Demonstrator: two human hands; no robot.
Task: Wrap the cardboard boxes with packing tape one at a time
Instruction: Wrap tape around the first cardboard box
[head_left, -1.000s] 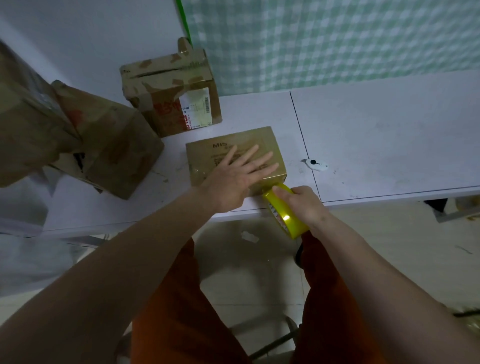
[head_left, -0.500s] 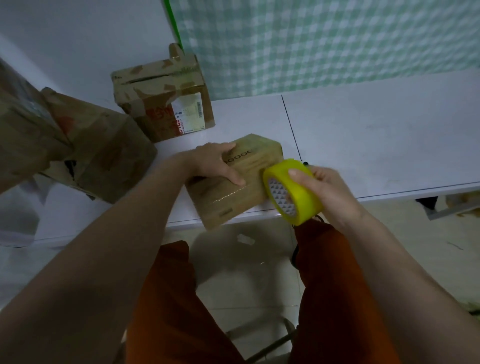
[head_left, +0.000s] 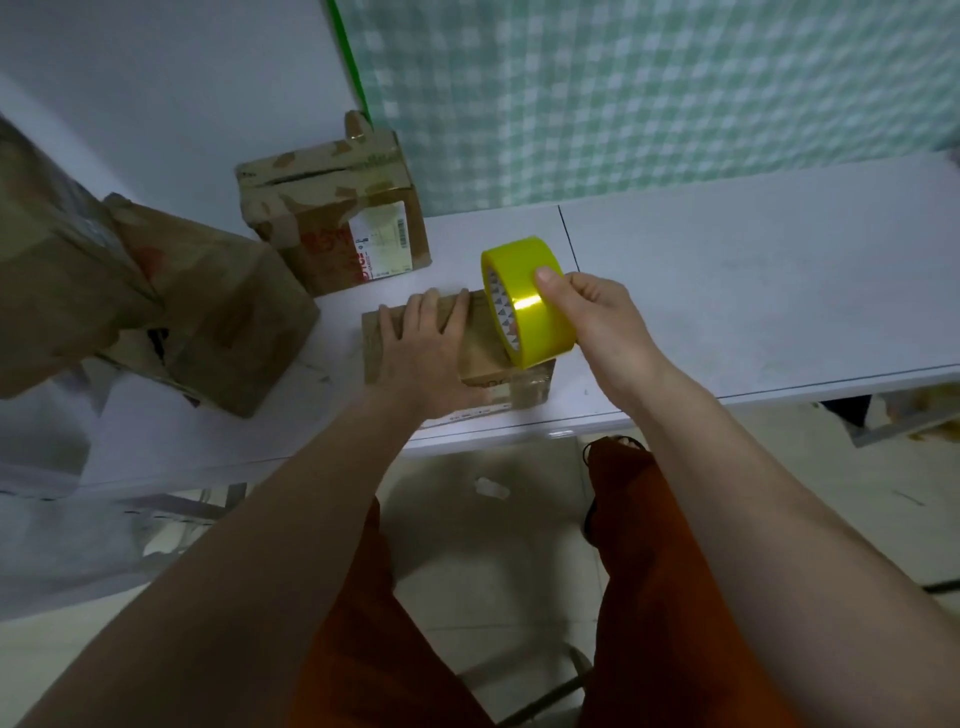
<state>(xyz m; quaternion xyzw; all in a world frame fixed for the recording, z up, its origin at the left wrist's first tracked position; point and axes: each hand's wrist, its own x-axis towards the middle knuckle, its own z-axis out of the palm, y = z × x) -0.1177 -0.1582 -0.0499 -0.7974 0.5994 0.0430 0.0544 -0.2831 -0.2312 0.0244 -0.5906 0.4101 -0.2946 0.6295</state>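
A small brown cardboard box (head_left: 488, 364) lies flat on the white table (head_left: 753, 291) near its front edge. My left hand (head_left: 423, 343) presses down on the box's top, fingers straight and reaching to its far edge. My right hand (head_left: 597, 322) grips a yellow roll of packing tape (head_left: 527, 301), thumb on the outer band. The roll stands on edge over the right part of the box top. Clear tape shines on the box's front right corner.
A worn box with a white shipping label (head_left: 337, 208) stands behind the small one. Larger crumpled boxes (head_left: 218, 317) crowd the table's left side. A green checked cloth (head_left: 649, 93) hangs behind. Orange trousers and a tiled floor show below the table edge.
The box went from tilted at the table edge to flat on the table. My left hand moved from gripping it to pressing on top. The tape roll rose and moved over the box.
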